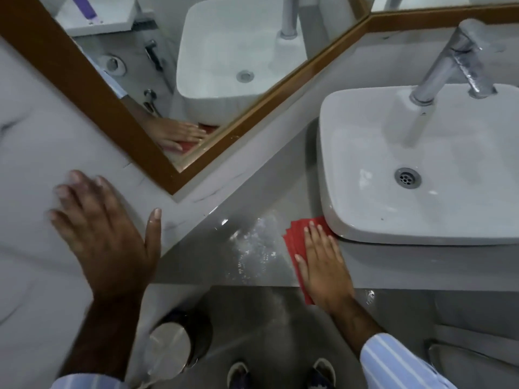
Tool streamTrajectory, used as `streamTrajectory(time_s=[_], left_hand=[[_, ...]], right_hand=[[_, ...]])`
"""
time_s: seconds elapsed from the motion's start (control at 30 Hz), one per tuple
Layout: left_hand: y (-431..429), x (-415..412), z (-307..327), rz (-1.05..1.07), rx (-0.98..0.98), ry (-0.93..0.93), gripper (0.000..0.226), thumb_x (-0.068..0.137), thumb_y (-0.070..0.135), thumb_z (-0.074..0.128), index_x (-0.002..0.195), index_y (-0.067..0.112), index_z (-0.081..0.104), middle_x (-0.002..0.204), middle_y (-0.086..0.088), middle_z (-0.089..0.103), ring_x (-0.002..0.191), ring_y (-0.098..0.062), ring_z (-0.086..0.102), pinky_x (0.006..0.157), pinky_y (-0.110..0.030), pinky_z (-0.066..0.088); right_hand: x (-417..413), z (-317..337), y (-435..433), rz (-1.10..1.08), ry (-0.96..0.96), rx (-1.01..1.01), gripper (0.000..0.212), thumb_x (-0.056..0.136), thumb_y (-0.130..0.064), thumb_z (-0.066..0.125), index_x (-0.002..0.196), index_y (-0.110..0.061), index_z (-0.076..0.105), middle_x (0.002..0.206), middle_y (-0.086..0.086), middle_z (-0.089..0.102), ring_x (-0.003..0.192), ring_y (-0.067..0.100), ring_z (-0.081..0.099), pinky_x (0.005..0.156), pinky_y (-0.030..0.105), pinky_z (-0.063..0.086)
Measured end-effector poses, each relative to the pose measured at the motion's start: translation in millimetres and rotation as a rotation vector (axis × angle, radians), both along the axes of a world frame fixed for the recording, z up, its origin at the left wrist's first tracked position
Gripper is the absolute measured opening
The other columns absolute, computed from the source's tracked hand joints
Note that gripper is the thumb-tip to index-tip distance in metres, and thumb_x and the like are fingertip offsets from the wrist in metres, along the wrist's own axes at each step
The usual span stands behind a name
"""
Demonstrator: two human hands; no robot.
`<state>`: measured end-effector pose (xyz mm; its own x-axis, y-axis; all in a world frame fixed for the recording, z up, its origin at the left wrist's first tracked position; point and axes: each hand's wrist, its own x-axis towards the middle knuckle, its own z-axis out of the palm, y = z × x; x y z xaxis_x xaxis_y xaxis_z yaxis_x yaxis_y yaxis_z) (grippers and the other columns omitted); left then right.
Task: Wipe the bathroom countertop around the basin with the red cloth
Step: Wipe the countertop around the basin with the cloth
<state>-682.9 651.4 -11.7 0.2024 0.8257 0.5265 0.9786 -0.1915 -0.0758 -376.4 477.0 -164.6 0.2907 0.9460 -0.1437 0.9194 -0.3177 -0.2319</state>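
Note:
The red cloth (295,240) lies flat on the grey countertop (247,197), just left of the white basin (421,169) and touching its front left corner. My right hand (323,265) presses flat on the cloth, fingers together and pointing away from me, covering most of it. My left hand (104,231) rests with spread fingers on the grey tiled wall at the left and holds nothing. Wet streaks (255,245) glisten on the countertop to the left of the cloth.
A chrome tap (455,60) stands at the back of the basin. A wood-framed mirror (92,88) hangs on the wall behind the counter. Below the counter edge stand a steel-lidded bin (174,346) and my feet (280,374).

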Motion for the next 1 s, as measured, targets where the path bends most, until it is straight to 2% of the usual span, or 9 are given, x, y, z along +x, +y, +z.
streamTrajectory(time_s=[0.3,0.5,0.57,0.63,0.67,0.73,0.83,0.93,1.0], left_hand=[[4.7,2.9,-4.6,-0.021,0.110,0.061,0.091,0.106,0.058,0.042,0.167,0.003,0.002,0.172,-0.029,0.013,0.159,-0.048,0.011,0.130,-0.053,-0.006],[7.4,-0.3,-5.0,-0.001,0.153,0.114,0.091,0.105,0.056,0.046,0.167,0.003,0.006,0.171,-0.027,0.018,0.161,-0.041,0.005,0.132,-0.049,-0.008],[9.0,-0.9,-4.9,0.005,0.162,0.137,0.091,0.105,0.056,0.046,0.166,0.002,0.006,0.171,-0.026,0.018,0.162,-0.037,0.000,0.132,-0.049,-0.008],[9.5,-1.8,-5.3,0.008,0.159,0.151,0.090,0.106,0.056,0.045,0.166,0.001,0.007,0.171,-0.026,0.018,0.160,-0.039,0.005,0.132,-0.049,-0.008],[10.2,-2.0,-6.4,0.004,0.159,0.151,0.090,0.106,0.056,0.045,0.166,0.001,0.008,0.170,-0.025,0.018,0.158,-0.040,0.006,0.132,-0.050,-0.008],[11.1,-0.2,-7.1,0.006,0.165,0.149,0.090,0.105,0.056,0.045,0.166,0.002,0.007,0.170,-0.025,0.018,0.158,-0.040,0.008,0.131,-0.051,-0.007],[12.9,-1.8,-8.2,0.006,0.178,0.151,0.092,0.105,0.058,0.045,0.166,0.004,0.002,0.170,-0.022,0.013,0.158,-0.039,0.006,0.131,-0.049,-0.009],[13.8,-6.1,-8.9,0.008,0.177,0.183,0.091,0.106,0.058,0.044,0.166,0.006,0.000,0.171,-0.019,0.010,0.158,-0.038,0.004,0.131,-0.048,-0.010],[14.1,-7.6,-9.5,0.000,0.175,0.181,0.090,0.106,0.058,0.043,0.166,0.006,0.001,0.171,-0.020,0.011,0.158,-0.039,0.006,0.131,-0.047,-0.012]], right_hand=[[-42.1,5.4,131.5,-0.024,-0.031,0.038,0.069,0.111,-0.046,0.017,0.165,-0.004,0.010,0.175,0.015,0.012,0.163,0.032,0.006,0.133,0.047,0.007],[-6.0,-2.8,45.1,0.589,-0.040,0.023,0.069,0.110,-0.053,0.027,0.167,-0.015,0.017,0.176,0.005,0.015,0.163,0.021,0.010,0.131,0.044,0.012],[19.7,-3.2,32.8,0.392,-0.063,0.027,0.068,0.110,-0.050,0.025,0.167,-0.015,0.014,0.176,0.007,0.015,0.163,0.024,0.012,0.129,0.050,0.022],[14.1,-0.3,48.6,0.000,-0.066,0.048,0.069,0.107,-0.043,0.027,0.164,-0.005,0.022,0.173,0.015,0.023,0.161,0.031,0.021,0.127,0.054,0.029],[-2.5,3.3,65.2,-0.151,-0.073,0.061,0.069,0.106,-0.041,0.029,0.163,-0.002,0.023,0.172,0.019,0.024,0.160,0.033,0.023,0.127,0.053,0.027],[-52.0,10.6,98.9,-0.205,-0.036,0.061,0.072,0.106,-0.042,0.034,0.164,-0.001,0.020,0.172,0.021,0.022,0.160,0.035,0.021,0.130,0.052,0.019],[-128.8,7.1,120.6,0.043,0.058,0.160,0.072,0.104,-0.046,0.047,0.162,-0.006,0.031,0.168,0.016,0.036,0.156,0.033,0.031,0.130,0.044,0.013],[-162.2,0.3,99.1,0.460,-0.009,0.144,0.068,0.108,-0.048,0.037,0.161,-0.006,0.032,0.169,0.013,0.035,0.159,0.030,0.027,0.130,0.045,0.019],[-136.8,0.4,82.5,0.414,0.041,0.129,0.070,0.106,-0.048,0.040,0.163,-0.009,0.029,0.172,0.010,0.029,0.160,0.027,0.022,0.130,0.047,0.022]])
